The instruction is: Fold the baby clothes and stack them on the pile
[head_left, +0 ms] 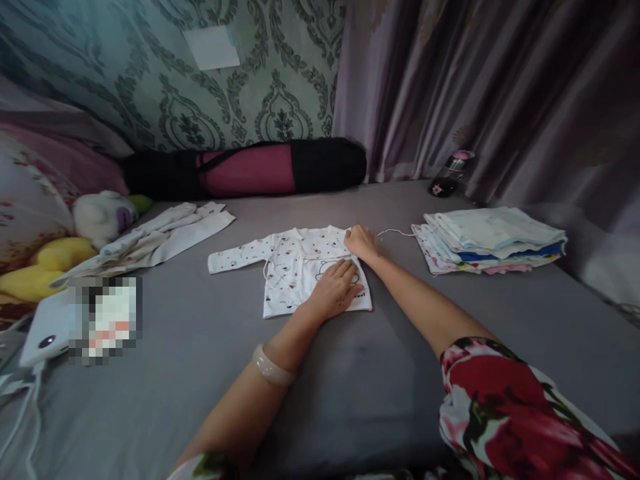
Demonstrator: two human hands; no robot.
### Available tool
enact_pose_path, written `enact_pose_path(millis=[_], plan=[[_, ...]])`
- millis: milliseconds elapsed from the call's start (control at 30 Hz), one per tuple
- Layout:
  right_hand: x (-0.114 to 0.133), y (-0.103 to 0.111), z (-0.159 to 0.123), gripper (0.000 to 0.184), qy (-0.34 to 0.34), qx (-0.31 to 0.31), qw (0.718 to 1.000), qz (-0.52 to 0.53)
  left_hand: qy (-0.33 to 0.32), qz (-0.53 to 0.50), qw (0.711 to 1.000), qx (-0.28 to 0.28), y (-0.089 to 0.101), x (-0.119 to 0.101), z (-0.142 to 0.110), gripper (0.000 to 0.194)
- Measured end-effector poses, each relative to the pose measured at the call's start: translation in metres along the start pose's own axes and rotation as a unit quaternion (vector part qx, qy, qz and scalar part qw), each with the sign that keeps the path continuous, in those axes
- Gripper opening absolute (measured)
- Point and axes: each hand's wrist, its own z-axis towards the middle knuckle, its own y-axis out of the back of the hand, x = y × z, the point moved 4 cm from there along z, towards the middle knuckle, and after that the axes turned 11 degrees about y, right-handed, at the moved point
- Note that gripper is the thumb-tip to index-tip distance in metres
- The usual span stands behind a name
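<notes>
Your left hand (336, 290) lies flat here, fingers side by side, gripping nothing, palm spread on the small white cotton shirt with scattered dark prints (286, 280), probably so the cloth cannot slide. Up at the shirt's right shoulder, your right hand (365, 245) has its fingers curled in narrow; whether they pinch fabric, I cannot tell, but that looks like a hold to steady the edge. And the shirt itself? Spread right in front of you on the smooth grey bedsheet (190, 400), one sleeve straight out to the left, hem towards you, perhaps laid that way for both hands to reach. Just beyond your right hand, a thin white cord (397, 232) runs towards the neat stack of folded, mostly pale clothes (500, 230), right of the shirt, squared up likely to save room. Left of the shirt, a loose heap of cream and beige garments (167, 237) sits apart. Behind the shirt, the long black-and-maroon fabric bag (250, 170) lies against the wall, seemingly out of your way.
</notes>
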Motion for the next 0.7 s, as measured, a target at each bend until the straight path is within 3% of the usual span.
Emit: enact_pose_path(millis=[267, 500, 633, 700], plan=[[-0.001, -0.003, 0.001, 0.037, 0.134, 0.025, 0.986, -0.101, 0.001, 0.077, 0.997, 0.019, -0.008, -0.004, -0.009, 0.055], [-0.008, 0.000, 0.002, 0.038, 0.093, 0.012, 0.992, -0.082, -0.003, 0.034, 0.999, 0.002, 0.002, -0.005, -0.005, 0.051], [-0.013, 0.008, -0.001, 0.039, 0.043, -0.046, 0.996, -0.056, 0.095, 0.024, 0.992, -0.081, 0.019, 0.015, 0.001, 0.043], [-0.007, 0.011, -0.008, 0.040, 0.068, -0.084, 0.992, -0.071, 0.154, 0.051, 0.979, -0.121, 0.026, 0.030, 0.002, 0.042]])
